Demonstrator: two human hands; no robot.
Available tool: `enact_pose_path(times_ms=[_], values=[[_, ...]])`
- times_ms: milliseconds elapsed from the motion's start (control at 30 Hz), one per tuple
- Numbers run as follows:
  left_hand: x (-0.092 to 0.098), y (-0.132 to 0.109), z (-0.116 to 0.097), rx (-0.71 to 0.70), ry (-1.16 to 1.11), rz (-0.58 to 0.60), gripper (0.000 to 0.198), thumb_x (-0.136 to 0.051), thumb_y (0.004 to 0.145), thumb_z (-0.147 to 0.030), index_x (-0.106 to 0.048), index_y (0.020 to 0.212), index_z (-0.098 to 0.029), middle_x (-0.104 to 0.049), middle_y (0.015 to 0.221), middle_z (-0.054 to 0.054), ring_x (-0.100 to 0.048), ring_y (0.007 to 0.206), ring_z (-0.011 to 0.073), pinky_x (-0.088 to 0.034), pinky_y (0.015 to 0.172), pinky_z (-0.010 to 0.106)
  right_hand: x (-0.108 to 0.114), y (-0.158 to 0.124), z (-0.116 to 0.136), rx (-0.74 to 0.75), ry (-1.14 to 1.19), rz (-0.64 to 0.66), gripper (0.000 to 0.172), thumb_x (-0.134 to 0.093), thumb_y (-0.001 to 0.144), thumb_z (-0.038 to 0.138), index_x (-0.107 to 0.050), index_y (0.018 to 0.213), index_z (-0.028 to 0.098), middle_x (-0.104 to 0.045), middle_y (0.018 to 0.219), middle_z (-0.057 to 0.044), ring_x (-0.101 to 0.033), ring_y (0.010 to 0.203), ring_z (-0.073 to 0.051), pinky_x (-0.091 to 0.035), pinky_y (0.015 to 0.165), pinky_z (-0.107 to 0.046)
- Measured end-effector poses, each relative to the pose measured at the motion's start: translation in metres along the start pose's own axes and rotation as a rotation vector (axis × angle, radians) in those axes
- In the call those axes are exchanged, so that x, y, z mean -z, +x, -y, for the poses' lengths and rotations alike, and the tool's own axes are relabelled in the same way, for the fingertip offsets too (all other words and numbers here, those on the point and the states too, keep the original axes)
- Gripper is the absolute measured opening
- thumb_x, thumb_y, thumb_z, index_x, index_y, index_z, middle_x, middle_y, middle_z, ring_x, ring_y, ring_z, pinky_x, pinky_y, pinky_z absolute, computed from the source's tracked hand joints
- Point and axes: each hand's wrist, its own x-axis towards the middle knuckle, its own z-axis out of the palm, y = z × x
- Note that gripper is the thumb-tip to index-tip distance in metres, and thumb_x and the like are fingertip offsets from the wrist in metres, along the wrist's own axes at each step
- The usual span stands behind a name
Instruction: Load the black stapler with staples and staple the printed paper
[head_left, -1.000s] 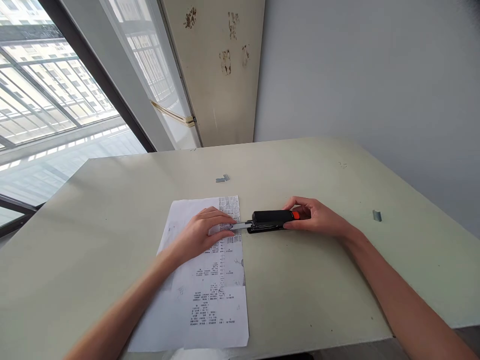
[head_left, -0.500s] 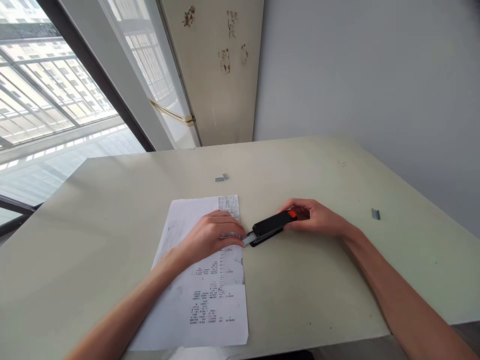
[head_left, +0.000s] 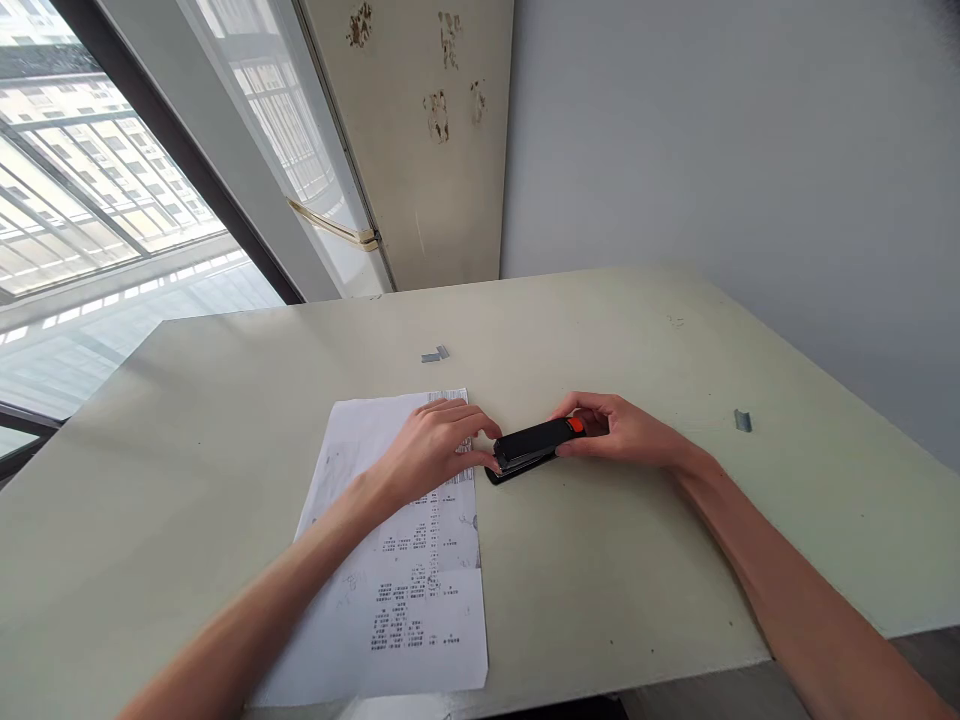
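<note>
A black stapler (head_left: 536, 443) with a red patch at its rear end lies on the table, just right of a printed sheet of paper (head_left: 427, 620). My right hand (head_left: 611, 428) grips the rear end between thumb and fingers. At the front end, the thumb and forefinger of my left hand (head_left: 439, 445) close around the stapler's nose. The left hand's palm is above the sheet and covers part of it. Finely striped patches show at the sheet's upper right edge, partly hidden by that hand; I cannot tell whether they are print.
Small grey strips (head_left: 435, 354) lie on the pale table (head_left: 600, 580) beyond the sheet, and another grey piece (head_left: 742, 421) is at the right. A grey wall (head_left: 712, 130) borders the table's far right side. Windows (head_left: 97, 180) stand at the left.
The silver metal piece that stuck out of the stapler's front is now inside it. My left fingers have shifted onto the nose. The view has moved slightly.
</note>
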Motion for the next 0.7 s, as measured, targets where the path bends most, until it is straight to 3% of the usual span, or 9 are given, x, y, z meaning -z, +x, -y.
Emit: enact_pose_path(times_ms=[300, 467, 633, 700], values=[[0.0, 0.003, -0.001, 0.022, 0.036, -0.001, 0.037, -0.064, 0.101, -0.059, -0.07, 0.097, -0.024, -0.074, 0.087, -0.001, -0.066, 0.077, 0.0182, -0.045, 0.074, 0.033, 0.0, 0.0, 0.001, 0.012, 0.012, -0.007, 0.04, -0.089, 0.076, 0.051, -0.068, 0.098, 0.025, -0.06, 0.079, 0.003, -0.05, 0.075, -0.016, -0.037, 0.068, -0.032], [0.008, -0.005, 0.015, 0.01, 0.032, 0.012, 0.039, -0.064, 0.099, -0.062, -0.069, 0.108, -0.024, -0.076, 0.1, 0.003, -0.069, 0.091, 0.0219, -0.05, 0.084, 0.036, 0.0, 0.0, 0.005, -0.018, 0.007, -0.021, 0.042, -0.09, 0.073, 0.051, -0.069, 0.097, 0.024, -0.058, 0.075, 0.004, -0.048, 0.072, -0.015, -0.035, 0.066, -0.031], [0.019, -0.022, 0.045, 0.331, 0.214, -0.235, 0.034, -0.053, 0.106, -0.055, -0.065, 0.108, -0.023, -0.07, 0.105, 0.006, -0.065, 0.1, 0.0256, -0.051, 0.094, 0.044, -0.001, -0.001, 0.006, -0.027, 0.002, -0.02, 0.042, -0.09, 0.073, 0.052, -0.07, 0.097, 0.024, -0.058, 0.074, 0.004, -0.049, 0.072, -0.015, -0.035, 0.065, -0.03], [0.018, -0.028, 0.054, 0.398, 0.311, -0.276, 0.032, -0.051, 0.106, -0.052, -0.063, 0.107, -0.022, -0.068, 0.11, 0.008, -0.061, 0.107, 0.0283, -0.048, 0.101, 0.048, -0.001, -0.001, 0.005, -0.025, -0.002, -0.019, 0.042, -0.09, 0.073, 0.052, -0.07, 0.098, 0.024, -0.059, 0.075, 0.004, -0.05, 0.072, -0.015, -0.035, 0.065, -0.03]])
